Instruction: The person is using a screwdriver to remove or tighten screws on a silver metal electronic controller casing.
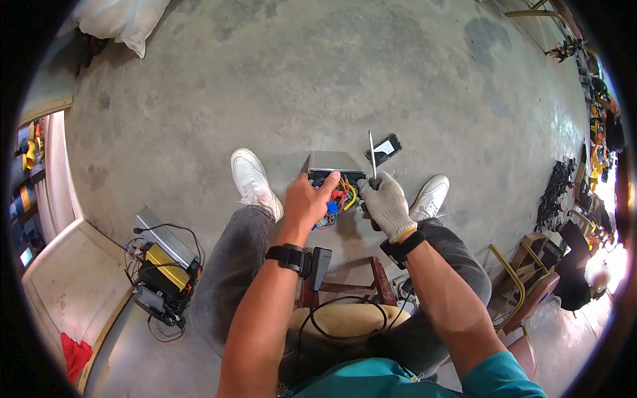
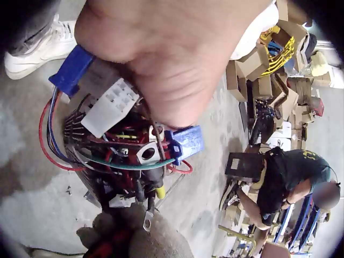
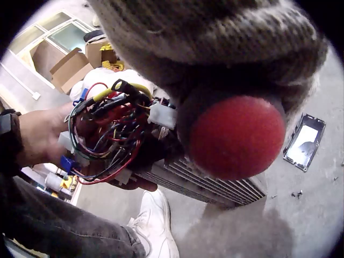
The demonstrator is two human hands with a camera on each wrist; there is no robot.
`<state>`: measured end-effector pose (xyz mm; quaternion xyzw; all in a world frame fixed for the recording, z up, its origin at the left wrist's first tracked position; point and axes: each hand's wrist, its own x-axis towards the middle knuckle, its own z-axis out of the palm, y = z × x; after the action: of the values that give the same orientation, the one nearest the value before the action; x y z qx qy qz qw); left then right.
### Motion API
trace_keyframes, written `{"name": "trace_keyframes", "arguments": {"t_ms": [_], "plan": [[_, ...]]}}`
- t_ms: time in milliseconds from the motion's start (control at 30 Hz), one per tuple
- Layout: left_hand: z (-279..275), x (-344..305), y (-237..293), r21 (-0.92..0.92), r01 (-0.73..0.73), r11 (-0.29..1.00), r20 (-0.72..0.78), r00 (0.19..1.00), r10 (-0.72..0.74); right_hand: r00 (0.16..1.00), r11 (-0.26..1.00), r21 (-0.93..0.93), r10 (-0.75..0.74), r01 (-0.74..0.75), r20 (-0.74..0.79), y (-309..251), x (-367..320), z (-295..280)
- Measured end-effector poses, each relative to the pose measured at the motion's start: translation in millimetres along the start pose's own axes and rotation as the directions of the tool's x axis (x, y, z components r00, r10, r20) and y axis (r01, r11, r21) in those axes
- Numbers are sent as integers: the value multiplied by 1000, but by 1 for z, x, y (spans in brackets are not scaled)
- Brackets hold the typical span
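My bare left hand (image 1: 310, 205) grips the wired end of a finned metal controller box (image 1: 335, 161), thumb along its upper edge. A bundle of coloured wires (image 3: 115, 129) spills from that end, with white and blue plug connectors (image 2: 110, 107) and ring terminals among them. In my right hand (image 1: 388, 204), which wears a knitted glove, is a screwdriver (image 1: 372, 152) with its metal shaft pointing away from me. The screwdriver's rounded red handle end (image 3: 239, 137) shows large in the right wrist view. The gloved fingers are close beside the box's wired end.
On the floor beyond lies a black cover plate (image 1: 386, 150) with a white label, small screws (image 3: 297, 193) near it. Left of my legs is another wired unit with a gold case (image 1: 166, 267), beside a chair (image 1: 76, 285). Another person (image 2: 290, 188) sits among cardboard boxes (image 2: 252, 64).
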<state>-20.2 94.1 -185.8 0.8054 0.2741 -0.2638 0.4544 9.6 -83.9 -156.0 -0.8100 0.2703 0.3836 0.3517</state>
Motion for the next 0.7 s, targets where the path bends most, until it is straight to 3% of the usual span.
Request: {"name": "trace_keyframes", "arguments": {"t_ms": [200, 267, 567, 633, 667, 700], "plan": [[7, 2, -2, 66, -7, 998, -81, 997, 12, 983, 989, -66, -137, 130, -123, 25, 12, 17], [11, -2, -2, -24, 5, 1000, -125, 992, -8, 985, 992, -52, -118, 112, -126, 24, 9, 18], [17, 3, -9, -56, 31, 998, -84, 996, -36, 984, 994, 12, -104, 107, -144, 27, 13, 21], [25, 7, -22, -243, 229, 943, 30, 973, -229, 985, 994, 3, -112, 113, -133, 30, 12, 21], [7, -10, 13, -347, 322, 881, 141, 946, -291, 984, 993, 10, -119, 121, -131, 27, 11, 21], [4, -13, 20, -346, 315, 884, 131, 949, -287, 982, 993, 7, -115, 117, -148, 24, 11, 20]]}}
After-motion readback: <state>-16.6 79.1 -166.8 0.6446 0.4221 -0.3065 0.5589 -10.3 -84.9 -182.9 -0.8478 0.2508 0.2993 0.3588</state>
